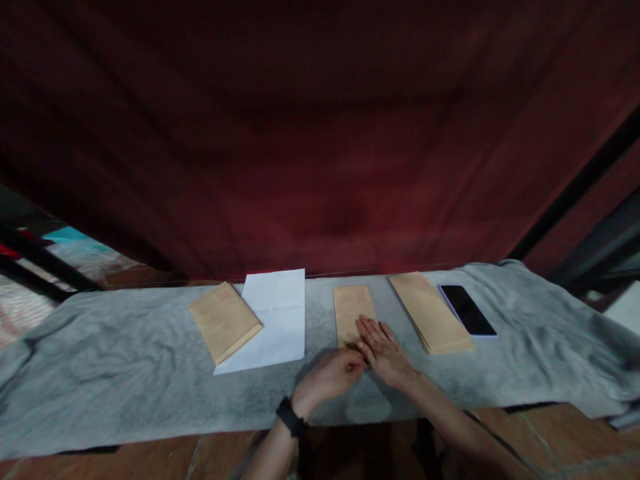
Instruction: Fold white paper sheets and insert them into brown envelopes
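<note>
A brown paper envelope lies lengthwise on the grey cloth in front of me. My right hand rests flat on its lower right part, fingers stretched out. At the envelope's near end, my left hand has its fingers curled and pinched at the edge, close to the right fingertips and thumb. A dark watch is on my left wrist. The near edge of the envelope is mostly hidden under both hands.
A stack of brown envelopes lies to the right, beside a phone with a dark screen. On the left, more brown envelopes overlap a creased white sheet. Grey cloth covers the bench before a dark red curtain.
</note>
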`<state>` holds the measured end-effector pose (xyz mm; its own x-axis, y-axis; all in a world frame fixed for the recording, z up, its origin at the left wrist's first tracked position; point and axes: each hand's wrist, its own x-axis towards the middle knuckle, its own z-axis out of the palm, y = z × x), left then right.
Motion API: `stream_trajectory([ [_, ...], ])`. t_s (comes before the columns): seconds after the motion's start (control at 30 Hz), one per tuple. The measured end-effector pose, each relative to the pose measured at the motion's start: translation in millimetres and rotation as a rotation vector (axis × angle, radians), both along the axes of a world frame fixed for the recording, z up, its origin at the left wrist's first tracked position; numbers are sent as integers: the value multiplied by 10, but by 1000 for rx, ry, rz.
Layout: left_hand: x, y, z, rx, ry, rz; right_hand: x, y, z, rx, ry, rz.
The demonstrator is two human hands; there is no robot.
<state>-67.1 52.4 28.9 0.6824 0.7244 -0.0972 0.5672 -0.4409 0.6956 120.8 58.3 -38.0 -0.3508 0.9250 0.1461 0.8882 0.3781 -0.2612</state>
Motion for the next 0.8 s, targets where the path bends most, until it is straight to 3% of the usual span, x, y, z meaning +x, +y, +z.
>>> stream_trajectory([
  [0.1, 75, 109, 47, 102, 54, 315, -10, -10, -1, 45, 5, -2],
  [0.17, 147, 164, -5, 240, 72, 392, -21, -14, -15, 79, 7, -2],
  [0.27, 261, 210, -180, 380, 168, 340, -30, -13, -61, 135, -6, 16],
  [0.43, 405, 235, -398, 445, 393, 317, -33, -16, -114, 201, -24, 20],
  [0.8, 462, 551, -362, 417, 410, 341, -80, -35, -94, 194, 17, -15],
])
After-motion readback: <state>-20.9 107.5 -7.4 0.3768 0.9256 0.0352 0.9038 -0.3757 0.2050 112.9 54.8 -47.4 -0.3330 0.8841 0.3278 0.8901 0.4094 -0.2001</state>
